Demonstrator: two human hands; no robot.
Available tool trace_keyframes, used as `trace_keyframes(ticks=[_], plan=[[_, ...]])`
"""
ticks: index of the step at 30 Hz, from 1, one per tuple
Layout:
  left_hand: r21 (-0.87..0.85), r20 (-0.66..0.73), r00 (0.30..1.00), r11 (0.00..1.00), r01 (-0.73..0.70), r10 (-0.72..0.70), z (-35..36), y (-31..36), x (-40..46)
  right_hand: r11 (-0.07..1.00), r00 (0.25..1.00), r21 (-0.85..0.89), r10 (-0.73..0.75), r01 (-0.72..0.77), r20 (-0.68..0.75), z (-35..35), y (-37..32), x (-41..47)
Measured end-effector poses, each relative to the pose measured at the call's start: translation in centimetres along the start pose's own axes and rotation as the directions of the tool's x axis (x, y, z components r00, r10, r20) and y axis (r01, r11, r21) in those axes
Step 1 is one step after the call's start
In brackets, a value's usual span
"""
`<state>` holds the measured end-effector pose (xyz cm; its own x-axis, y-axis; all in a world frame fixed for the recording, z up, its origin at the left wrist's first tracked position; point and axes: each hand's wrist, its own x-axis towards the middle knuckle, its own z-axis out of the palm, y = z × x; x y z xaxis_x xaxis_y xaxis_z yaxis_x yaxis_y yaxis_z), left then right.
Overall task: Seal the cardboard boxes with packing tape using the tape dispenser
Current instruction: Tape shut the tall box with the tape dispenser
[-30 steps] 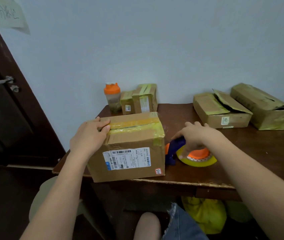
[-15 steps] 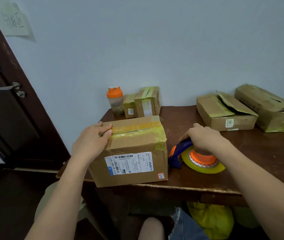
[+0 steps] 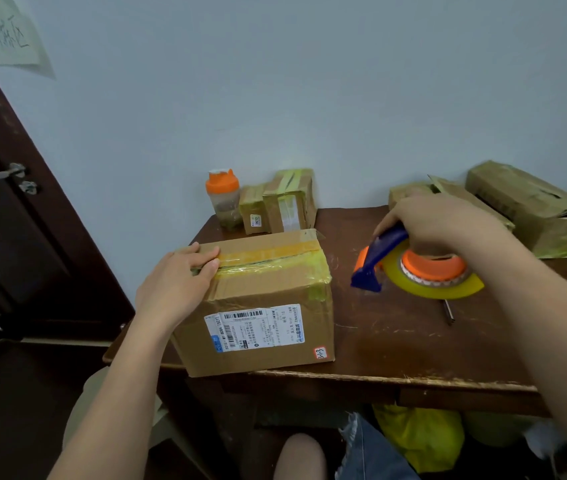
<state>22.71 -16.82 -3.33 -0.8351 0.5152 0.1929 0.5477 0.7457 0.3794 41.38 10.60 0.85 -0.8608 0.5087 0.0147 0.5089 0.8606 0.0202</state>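
Your left hand [image 3: 176, 284] rests flat, fingers relaxed, on the near box [image 3: 261, 306] at the table [image 3: 396, 341] edge. At three o'clock of it, your right hand [image 3: 438, 221] grips the tape dispenser [image 3: 413, 268]. Beyond, at twelve o'clock: a bottle [image 3: 222, 199], small boxes [image 3: 280, 206].

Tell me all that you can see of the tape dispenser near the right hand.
The tape dispenser has a dark blue plastic handle, an orange hub and an orange part at its front end. It carries a roll of yellowish clear tape. It looks tilted, front end down toward the brown table, to the right of the big cardboard box and apart from it. The right hand grips it from above.
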Motion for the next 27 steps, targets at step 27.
trace_keyframes(ticks=[27], plan=[[-0.486, -0.082, 0.995, 0.869, -0.096, 0.065, 1.2, 0.7, 2.0, 0.810, 0.903, 0.403, -0.360, 0.427, -0.234, -7.9, -11.4, 3.4]])
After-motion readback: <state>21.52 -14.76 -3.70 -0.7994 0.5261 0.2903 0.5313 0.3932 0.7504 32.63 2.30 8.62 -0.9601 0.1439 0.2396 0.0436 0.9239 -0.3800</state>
